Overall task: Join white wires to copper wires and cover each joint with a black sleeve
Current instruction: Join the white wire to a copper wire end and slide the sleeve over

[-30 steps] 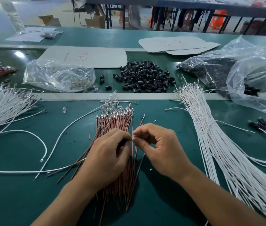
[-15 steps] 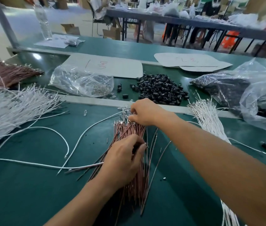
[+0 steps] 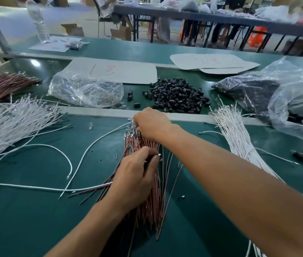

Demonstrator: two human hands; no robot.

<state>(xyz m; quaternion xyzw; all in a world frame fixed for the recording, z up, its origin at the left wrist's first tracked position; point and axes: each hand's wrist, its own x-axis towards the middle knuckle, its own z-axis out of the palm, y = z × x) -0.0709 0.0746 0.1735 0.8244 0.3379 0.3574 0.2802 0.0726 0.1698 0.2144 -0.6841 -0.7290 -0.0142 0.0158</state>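
Right grip [image 3: 152, 125] at far tips of copper wires [image 3: 152, 204], left grip [image 3: 137, 176] pinching a wire end [image 3: 159, 155], green table [image 3: 35, 219]

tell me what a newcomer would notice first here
The fan of copper wires in the middle, with the right hand at its far tips and the left hand pinching a wire end. Behind them lies a heap of black sleeves; white wires run down the right.

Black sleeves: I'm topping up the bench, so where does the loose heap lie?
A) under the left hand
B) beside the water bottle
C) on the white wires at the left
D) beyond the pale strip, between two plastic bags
D: the black sleeves are heaped past the pale strip, a clear bag on their left, a bigger bag on their right.
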